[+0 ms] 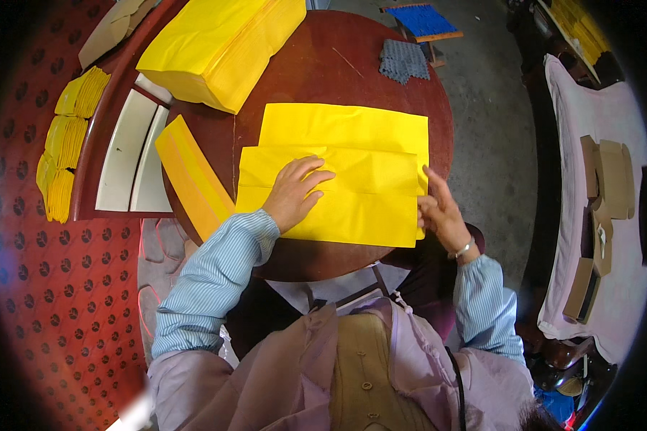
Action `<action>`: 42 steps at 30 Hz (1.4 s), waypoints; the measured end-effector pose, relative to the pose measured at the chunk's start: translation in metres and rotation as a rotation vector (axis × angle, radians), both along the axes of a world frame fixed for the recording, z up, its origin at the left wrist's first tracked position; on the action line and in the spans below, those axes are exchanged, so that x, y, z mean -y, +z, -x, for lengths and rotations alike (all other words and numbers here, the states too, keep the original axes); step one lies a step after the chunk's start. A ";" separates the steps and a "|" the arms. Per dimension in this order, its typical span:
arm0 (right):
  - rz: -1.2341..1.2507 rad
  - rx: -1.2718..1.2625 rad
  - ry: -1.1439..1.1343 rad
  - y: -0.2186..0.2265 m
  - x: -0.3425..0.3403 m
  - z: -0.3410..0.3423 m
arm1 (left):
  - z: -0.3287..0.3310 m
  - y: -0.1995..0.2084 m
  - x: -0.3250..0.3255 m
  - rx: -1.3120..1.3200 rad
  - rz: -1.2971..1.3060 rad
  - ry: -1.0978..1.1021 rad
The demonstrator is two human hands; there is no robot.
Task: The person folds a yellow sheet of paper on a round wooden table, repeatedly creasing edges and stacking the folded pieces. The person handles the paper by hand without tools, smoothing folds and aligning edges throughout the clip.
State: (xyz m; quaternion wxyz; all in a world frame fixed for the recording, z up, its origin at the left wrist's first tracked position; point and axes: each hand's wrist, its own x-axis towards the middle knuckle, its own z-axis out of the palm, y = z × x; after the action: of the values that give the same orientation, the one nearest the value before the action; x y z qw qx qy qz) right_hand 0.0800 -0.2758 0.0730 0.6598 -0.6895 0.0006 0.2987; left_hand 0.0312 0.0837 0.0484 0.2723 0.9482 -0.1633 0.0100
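Note:
Two yellow sheets [345,126], paper or thin cloth, overlap on the round dark-red table in front of me. The upper, creased sheet [366,215] lies nearer to me and slightly left of the lower one. My left hand [296,192] rests on it with the fingers apart, pressing nothing else. At the sheets' right edge is my right hand [446,217], its index finger stretched out and the other fingers loosely bent. Whether its thumb touches the sheet edge is hard to see.
A thick stack of yellow sheets [223,47] stands at the table's far left, with a narrow yellow strip-like bundle [194,176] below it. A grey textured piece [404,61] lies at the far right edge. Folded yellow bundles [68,140] lie further left; cardboard boxes [615,176] rest on a pale cloth at right.

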 end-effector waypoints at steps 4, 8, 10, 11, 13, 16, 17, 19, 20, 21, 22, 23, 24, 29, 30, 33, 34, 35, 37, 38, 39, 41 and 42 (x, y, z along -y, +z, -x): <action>-0.001 0.391 0.113 -0.014 0.000 0.030 | 0.003 -0.017 -0.001 0.019 0.086 0.035; 0.626 1.174 0.165 -0.018 -0.007 0.029 | 0.003 -0.022 0.001 0.043 0.134 0.048; 0.830 1.356 0.138 -0.014 -0.008 0.024 | 0.002 -0.022 0.002 0.088 0.130 0.032; 0.846 1.383 0.133 -0.012 -0.009 0.023 | 0.002 -0.022 0.003 0.081 0.136 0.042; 0.814 1.436 0.138 -0.011 -0.012 0.020 | 0.004 -0.022 0.006 0.093 0.108 0.079; 0.692 1.453 0.248 -0.013 -0.011 0.014 | 0.005 -0.024 0.008 0.093 0.127 0.118; 0.626 1.457 0.274 -0.014 -0.009 0.014 | 0.005 -0.025 0.008 0.090 0.144 0.113; 0.622 1.387 0.371 -0.016 -0.005 0.015 | 0.003 -0.026 0.009 0.086 0.163 0.104; 0.610 1.359 0.402 -0.017 -0.004 0.016 | 0.002 -0.026 0.008 0.088 0.161 0.101; 0.670 1.352 0.452 -0.017 -0.002 0.015 | 0.002 -0.026 0.008 0.083 0.158 0.103; 0.717 1.374 0.449 -0.019 -0.003 0.014 | 0.003 -0.026 0.009 0.081 0.159 0.104; 0.676 1.396 0.401 -0.019 -0.004 0.014 | 0.003 -0.025 0.008 0.074 0.155 0.114; 0.676 1.381 0.384 -0.020 -0.006 0.013 | 0.003 -0.025 0.008 0.068 0.145 0.129; 0.649 1.439 0.379 -0.021 -0.014 0.007 | 0.005 -0.021 0.011 0.041 0.153 0.138; 0.645 1.443 0.400 -0.020 -0.015 0.004 | 0.005 -0.020 0.011 0.034 0.149 0.143; 0.547 1.445 0.416 -0.017 -0.015 -0.004 | 0.004 -0.015 0.014 0.022 0.134 0.153; 0.533 1.432 0.434 -0.015 -0.013 -0.007 | 0.005 -0.012 0.016 -0.003 0.122 0.164; 0.513 1.413 0.404 -0.014 -0.011 -0.011 | 0.006 -0.010 0.019 0.032 0.104 0.141; 0.496 1.353 0.361 -0.010 -0.006 -0.017 | 0.011 -0.005 0.024 0.037 0.053 0.120; 0.500 1.354 0.377 -0.009 -0.004 -0.019 | 0.014 -0.003 0.025 0.021 0.034 0.105; 0.512 1.354 0.392 -0.008 -0.001 -0.020 | 0.018 -0.001 0.025 -0.015 0.010 0.092; 0.514 1.353 0.424 -0.008 0.003 -0.021 | 0.023 0.002 0.018 -0.051 -0.011 0.055; 0.518 1.362 0.446 -0.008 0.004 -0.023 | 0.026 0.003 0.011 -0.092 -0.001 0.059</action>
State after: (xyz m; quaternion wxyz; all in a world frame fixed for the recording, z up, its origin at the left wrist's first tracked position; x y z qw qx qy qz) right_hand 0.1026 -0.2796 0.0648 0.2556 -0.8381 -0.4758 -0.0761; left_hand 0.0052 0.0728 0.0517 0.2785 0.9522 -0.1226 -0.0259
